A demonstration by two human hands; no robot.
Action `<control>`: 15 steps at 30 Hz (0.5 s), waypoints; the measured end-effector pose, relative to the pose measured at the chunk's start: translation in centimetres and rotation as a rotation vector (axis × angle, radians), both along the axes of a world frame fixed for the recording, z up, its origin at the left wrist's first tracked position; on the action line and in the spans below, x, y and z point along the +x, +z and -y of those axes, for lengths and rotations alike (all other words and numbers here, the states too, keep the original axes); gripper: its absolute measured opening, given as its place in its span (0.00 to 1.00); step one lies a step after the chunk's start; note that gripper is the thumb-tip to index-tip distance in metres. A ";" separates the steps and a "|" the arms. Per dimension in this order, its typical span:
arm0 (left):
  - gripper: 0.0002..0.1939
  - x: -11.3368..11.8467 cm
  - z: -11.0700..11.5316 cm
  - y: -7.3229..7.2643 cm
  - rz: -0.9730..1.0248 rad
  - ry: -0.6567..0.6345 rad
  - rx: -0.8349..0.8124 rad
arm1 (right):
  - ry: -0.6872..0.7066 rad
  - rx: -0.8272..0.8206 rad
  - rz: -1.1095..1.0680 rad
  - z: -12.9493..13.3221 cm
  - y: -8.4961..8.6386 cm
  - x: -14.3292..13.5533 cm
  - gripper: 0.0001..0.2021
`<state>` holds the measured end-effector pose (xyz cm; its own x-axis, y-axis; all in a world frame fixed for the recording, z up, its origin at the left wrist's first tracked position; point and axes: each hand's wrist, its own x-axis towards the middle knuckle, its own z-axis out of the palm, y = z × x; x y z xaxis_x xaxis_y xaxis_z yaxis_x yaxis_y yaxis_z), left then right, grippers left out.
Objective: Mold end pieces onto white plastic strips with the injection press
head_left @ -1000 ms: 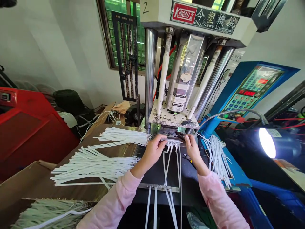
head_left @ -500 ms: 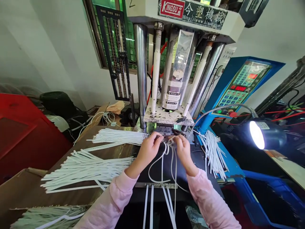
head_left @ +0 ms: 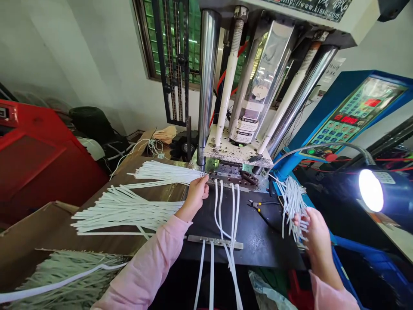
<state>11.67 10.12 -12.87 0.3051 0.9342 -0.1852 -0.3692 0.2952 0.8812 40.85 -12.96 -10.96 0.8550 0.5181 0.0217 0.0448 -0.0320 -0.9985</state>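
Observation:
My left hand [head_left: 195, 196] is closed at the right end of the upper bundle of white strips [head_left: 164, 173]; whatever its fingertips pinch is too small to make out. Over on the right, my right hand [head_left: 312, 226] has its fingers around ends of the white cord bundle [head_left: 290, 198]. Between my hands, several white cords [head_left: 232, 211] run from a metal bar at the press base [head_left: 245, 187] down across the black work surface [head_left: 254, 249]. A second metal bar [head_left: 214, 242] lies nearer me, with white strips hanging from it.
Yellow-and-black cutters [head_left: 260, 207] lie right of the cords. The press plate [head_left: 238, 150] stands above the base. A lit lamp [head_left: 371, 191] and a blue control panel [head_left: 351, 118] are at the right. More white strips [head_left: 129, 211] lie at the left, above a box of strips [head_left: 67, 275].
My hands have parted: the right moved right to the cord bundle, the left slightly left and up. The cords between them now hang from the bar. The camera view has shifted.

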 end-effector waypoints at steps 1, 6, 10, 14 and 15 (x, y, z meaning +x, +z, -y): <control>0.26 0.0 -0.1 -0.1 0.002 -0.006 -0.010 | 0.008 -0.062 -0.040 1.9 -0.4 0.3 0.20; 0.24 0.6 -0.6 -0.4 0.004 -0.031 -0.047 | 0.269 -0.511 0.018 11.6 -2.4 3.0 0.23; 0.25 1.2 -0.8 -0.2 0.016 -0.082 -0.029 | 0.276 -0.845 0.415 14.8 -2.0 4.5 0.25; 0.24 1.5 -0.1 1.4 0.041 -0.184 0.059 | 0.330 -0.617 0.639 8.6 0.7 1.7 0.24; 0.24 1.5 0.1 1.9 0.040 -0.212 0.096 | 0.382 -0.535 0.651 5.9 1.5 0.5 0.23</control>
<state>13.19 9.97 -10.99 0.5018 0.8610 -0.0827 -0.3428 0.2857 0.8949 41.36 -18.89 -9.47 0.5269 0.8422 0.1143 0.6942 -0.3489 -0.6296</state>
